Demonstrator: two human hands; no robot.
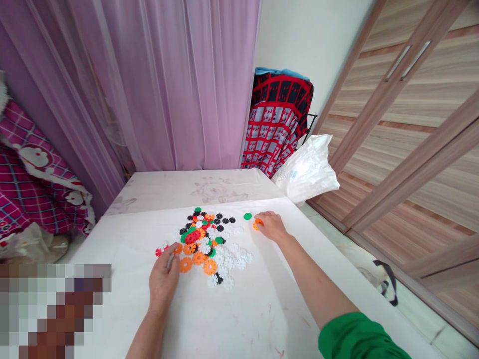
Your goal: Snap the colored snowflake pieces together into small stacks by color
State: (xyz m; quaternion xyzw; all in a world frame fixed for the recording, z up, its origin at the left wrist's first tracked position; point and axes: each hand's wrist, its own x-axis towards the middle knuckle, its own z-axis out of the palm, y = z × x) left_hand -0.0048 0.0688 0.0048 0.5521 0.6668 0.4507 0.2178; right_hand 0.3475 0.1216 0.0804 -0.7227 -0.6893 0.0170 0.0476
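A heap of flat, notched plastic discs lies on the white-covered table, mixing orange discs, white discs, black discs, red discs and green ones. At the heap's left edge, my left hand has its thumb and fingers closed on an orange disc. My right hand, apart from the heap on the right, pinches another orange disc at the table surface. Just beyond it to the left lies a single green disc.
Purple curtains hang behind the table. A white plastic bag stands at its back right corner, near a red-and-black patterned cloth. Wooden wardrobe doors line the right side. A pink plaid cloth is at left.
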